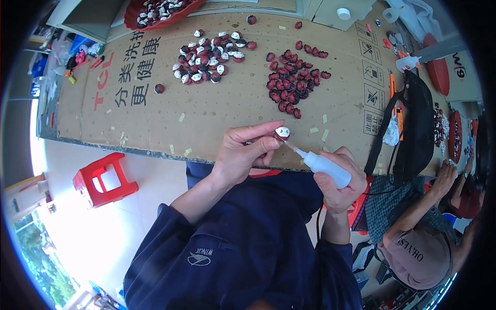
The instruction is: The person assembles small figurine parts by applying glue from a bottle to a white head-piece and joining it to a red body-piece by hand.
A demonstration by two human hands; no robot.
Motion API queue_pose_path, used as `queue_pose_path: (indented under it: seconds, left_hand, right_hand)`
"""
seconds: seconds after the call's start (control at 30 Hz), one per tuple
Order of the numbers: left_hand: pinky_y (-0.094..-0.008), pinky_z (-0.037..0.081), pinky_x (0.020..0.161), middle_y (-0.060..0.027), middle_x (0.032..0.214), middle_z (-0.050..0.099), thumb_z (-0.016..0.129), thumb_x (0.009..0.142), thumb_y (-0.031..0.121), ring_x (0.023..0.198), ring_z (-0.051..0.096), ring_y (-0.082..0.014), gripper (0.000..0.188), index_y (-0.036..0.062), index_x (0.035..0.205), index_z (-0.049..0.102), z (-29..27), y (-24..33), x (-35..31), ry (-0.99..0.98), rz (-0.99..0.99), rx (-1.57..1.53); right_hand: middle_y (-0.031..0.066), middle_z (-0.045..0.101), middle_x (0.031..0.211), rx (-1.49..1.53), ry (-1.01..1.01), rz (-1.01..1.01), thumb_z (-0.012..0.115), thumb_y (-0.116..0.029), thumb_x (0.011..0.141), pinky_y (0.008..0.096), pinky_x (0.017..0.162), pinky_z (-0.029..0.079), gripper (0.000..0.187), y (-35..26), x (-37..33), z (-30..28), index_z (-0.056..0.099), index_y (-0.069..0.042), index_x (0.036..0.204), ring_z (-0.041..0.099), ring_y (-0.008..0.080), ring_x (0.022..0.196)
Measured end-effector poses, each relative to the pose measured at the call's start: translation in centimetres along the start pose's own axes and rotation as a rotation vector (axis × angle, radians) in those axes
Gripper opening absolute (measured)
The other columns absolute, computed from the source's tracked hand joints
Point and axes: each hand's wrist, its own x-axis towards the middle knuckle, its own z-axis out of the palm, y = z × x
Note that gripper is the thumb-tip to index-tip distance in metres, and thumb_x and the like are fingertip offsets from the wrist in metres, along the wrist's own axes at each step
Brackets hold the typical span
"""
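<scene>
Between the thumb and fingers of my left hand is a small round piece, dark red below with a white, dark-spotted top. My right hand is wrapped round a white squeeze bottle, tilted so that its thin nozzle points at the piece's lower edge. Whether the tip touches it I cannot tell. Beyond my hands lies a cluster of dark red scalloped caps. Left of the caps, a group of red-and-white pieces is spread on the cardboard sheet.
A red bowl of similar pieces stands at the far edge. To the right lie a black mesh bag and an orange cutter. A red stool stands on the floor at left. A co-worker's hand is at the right.
</scene>
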Motion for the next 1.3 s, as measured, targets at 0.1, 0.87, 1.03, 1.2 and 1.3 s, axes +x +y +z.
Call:
queue_pose_path:
  seconds: [0.1,0.87,1.03,1.2,1.3]
  left_hand:
    - [-0.0166,0.039,0.046,-0.003,0.084,0.06,0.059,0.08,0.004,0.056,0.046,-0.0054,0.031,0.0062,0.111,0.057,0.1,0.0,0.0,0.002,0.002,0.011]
    - [-0.016,0.032,0.043,-0.0021,0.08,0.06,0.059,0.081,0.005,0.054,0.045,-0.0048,0.03,0.0051,0.111,0.057,-0.1,-0.2,0.3,-0.012,0.045,0.032]
    - [-0.0159,0.032,0.042,-0.0028,0.086,0.061,0.057,0.082,0.006,0.053,0.044,-0.0052,0.031,0.0042,0.113,0.055,0.1,0.4,0.2,0.001,0.0,0.013]
    - [-0.0152,0.033,0.042,-0.004,0.091,0.061,0.056,0.083,0.006,0.053,0.044,-0.0056,0.031,0.0035,0.113,0.053,-0.3,0.7,-0.3,0.004,-0.046,-0.017]
    - [-0.0145,0.032,0.042,-0.0045,0.093,0.061,0.056,0.083,0.006,0.053,0.045,-0.0059,0.03,0.0034,0.113,0.053,-0.7,0.8,-0.8,0.018,-0.044,-0.001]
  right_hand:
    - [0.0084,0.058,0.062,0.001,0.002,0.01,0.075,-0.014,0.063,0.0242,0.048,0.035,0.034,-0.2,-0.1,-0.1,0.062,0.005,0.089,0.046,0.0154,0.051]
    - [0.0076,0.057,0.061,-0.054,0.04,0.08,0.074,-0.011,0.062,0.0226,0.047,0.035,0.03,-0.7,0.5,-1.0,0.063,0.007,0.084,0.046,0.0136,0.052]
    - [0.0078,0.058,0.075,0.103,0.152,0.231,0.072,-0.008,0.065,0.0207,0.056,0.038,0.032,-0.3,0.0,-1.0,0.06,0.006,0.091,0.05,0.0123,0.062]
    - [0.0073,0.058,0.091,0.209,0.108,0.393,0.066,0.001,0.068,0.0247,0.075,0.04,0.026,0.7,1.0,0.7,0.058,0.001,0.093,0.053,0.0145,0.083]
    - [0.0078,0.059,0.093,-0.05,-0.024,0.3,0.066,0.0,0.067,0.027,0.075,0.042,0.027,0.9,1.8,2.2,0.058,-0.001,0.093,0.054,0.0165,0.084]
